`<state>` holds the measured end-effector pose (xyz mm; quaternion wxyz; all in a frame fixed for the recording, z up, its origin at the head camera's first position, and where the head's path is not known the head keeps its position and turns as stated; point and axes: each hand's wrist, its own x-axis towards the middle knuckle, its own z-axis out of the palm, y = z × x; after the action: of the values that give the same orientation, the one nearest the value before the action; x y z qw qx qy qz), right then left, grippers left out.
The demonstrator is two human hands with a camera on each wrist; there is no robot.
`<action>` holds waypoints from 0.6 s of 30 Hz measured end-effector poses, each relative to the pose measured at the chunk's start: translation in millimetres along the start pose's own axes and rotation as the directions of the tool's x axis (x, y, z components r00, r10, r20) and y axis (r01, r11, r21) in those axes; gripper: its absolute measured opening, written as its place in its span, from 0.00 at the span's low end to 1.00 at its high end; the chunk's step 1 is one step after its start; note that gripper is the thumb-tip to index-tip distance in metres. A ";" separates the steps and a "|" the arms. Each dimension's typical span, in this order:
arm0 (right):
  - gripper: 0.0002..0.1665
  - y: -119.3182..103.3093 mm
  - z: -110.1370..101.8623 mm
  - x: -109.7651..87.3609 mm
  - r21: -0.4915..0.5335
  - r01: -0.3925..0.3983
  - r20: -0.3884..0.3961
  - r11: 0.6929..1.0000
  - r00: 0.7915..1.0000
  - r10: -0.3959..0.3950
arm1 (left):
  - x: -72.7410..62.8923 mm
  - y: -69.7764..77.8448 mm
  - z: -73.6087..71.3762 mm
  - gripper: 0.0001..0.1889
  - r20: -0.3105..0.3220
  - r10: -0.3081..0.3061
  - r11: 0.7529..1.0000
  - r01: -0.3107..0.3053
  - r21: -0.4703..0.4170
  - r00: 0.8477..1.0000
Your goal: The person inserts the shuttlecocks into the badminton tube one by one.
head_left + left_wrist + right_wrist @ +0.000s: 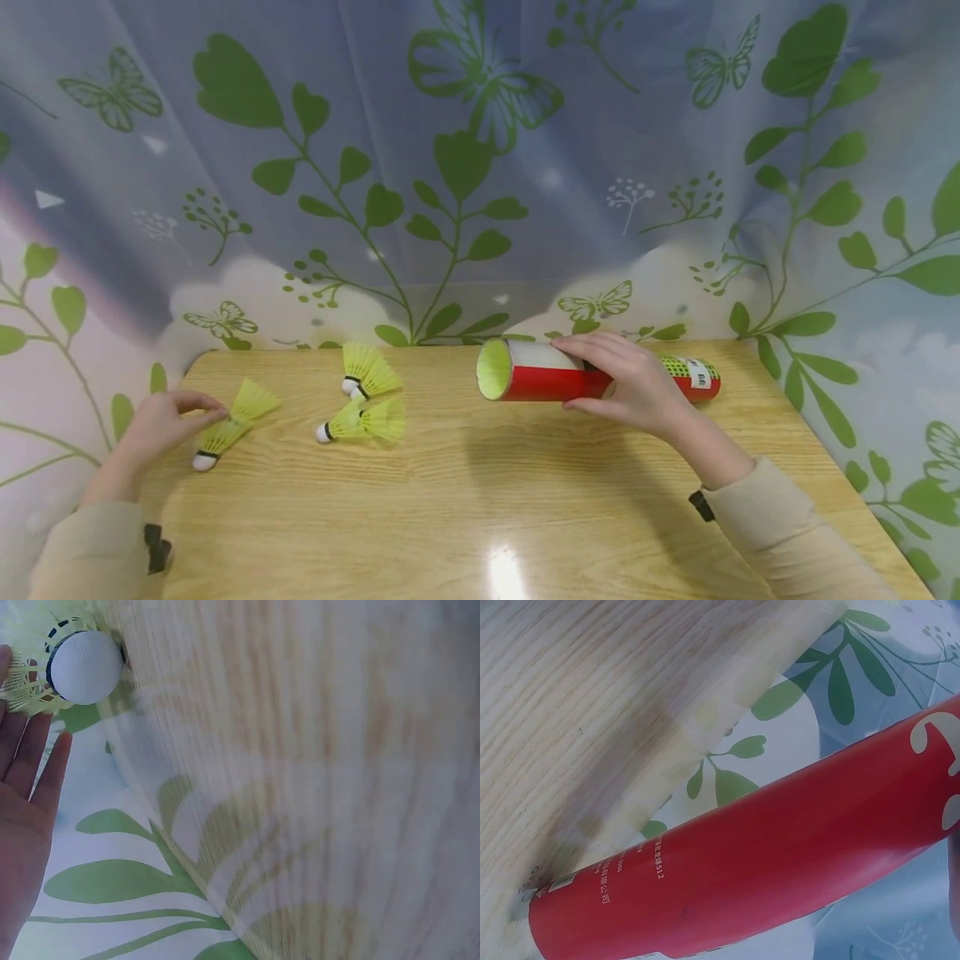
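At the left of the head view my left hand [159, 427] pinches a yellow shuttlecock [227, 432] by its skirt, the white cork pointing down toward the table's front. The left wrist view shows the shuttlecock's round cork [86, 667] close up, beside the fingers of the left hand [26, 787]. Right of the middle, my right hand [637, 379] grips a red and white shuttlecock tube [543, 384] from above. Its open mouth faces left and shows a yellow-green inside. The right wrist view has the tube's red side [742, 847], with printed lettering, lying across the picture.
Several more yellow shuttlecocks [375, 368] lie in two small clusters between the hands, some overlapping. They rest on a wood-grain table [420, 517]. A curtain [525, 242] printed with leaves and butterflies hangs along its back edge and sides.
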<state>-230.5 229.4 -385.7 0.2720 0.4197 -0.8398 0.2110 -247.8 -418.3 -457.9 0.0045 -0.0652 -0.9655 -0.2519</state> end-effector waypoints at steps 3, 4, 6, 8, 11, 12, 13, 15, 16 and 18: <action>0.51 0.5 0.0 0.2 -0.002 -0.002 0.002 1.000 1.000 0.002 | 0.5 1.8 0.5 0.19 -0.010 -0.017 1.000 0.017 -0.020 1.000; 0.51 0.6 0.1 0.0 -0.003 -0.003 0.002 1.000 1.000 0.003 | 0.8 2.9 0.8 0.19 -0.019 -0.023 0.999 0.023 -0.032 1.000; 0.51 0.5 0.2 -0.1 -0.003 -0.005 0.003 1.000 1.000 0.005 | 1.7 5.0 2.4 0.19 -0.043 -0.036 0.998 0.033 -0.058 0.998; 0.52 0.4 0.3 0.2 -0.002 -0.006 0.001 1.000 1.000 0.006 | 2.8 7.0 4.9 0.19 -0.065 -0.057 0.995 0.052 -0.081 0.996; 0.53 0.3 0.6 0.8 -0.004 -0.007 0.002 1.000 1.000 0.007 | 4.0 9.5 9.2 0.20 -0.090 -0.096 0.990 0.086 -0.108 0.991; 0.52 0.3 0.6 1.0 -0.005 -0.007 0.001 1.000 1.000 0.007 | 4.3 11.0 10.7 0.21 -0.097 -0.108 0.989 0.096 -0.116 0.989; 0.52 0.4 0.6 1.2 -0.005 -0.008 0.001 1.000 1.000 0.008 | 4.8 13.1 11.8 0.22 -0.103 -0.121 0.986 0.108 -0.123 0.987; 0.52 0.7 0.6 1.4 -0.005 -0.008 -0.002 1.000 1.000 0.008 | 5.9 18.6 14.2 0.24 -0.118 -0.153 0.976 0.131 -0.177 0.981; 0.51 0.9 0.7 1.5 -0.005 -0.008 -0.004 1.000 1.000 0.008 | 6.3 22.7 15.2 0.25 -0.127 -0.169 0.970 0.142 -0.200 0.977; 0.51 1.1 1.1 1.8 -0.005 -0.006 -0.005 1.000 1.000 0.006 | 8.4 29.3 17.8 0.27 -0.131 -0.200 0.948 0.158 -0.275 0.971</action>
<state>-232.6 228.3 -385.5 0.2744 0.4161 -0.8409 0.2110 -251.9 -383.2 -458.9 0.0491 0.0430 -0.9221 -0.3813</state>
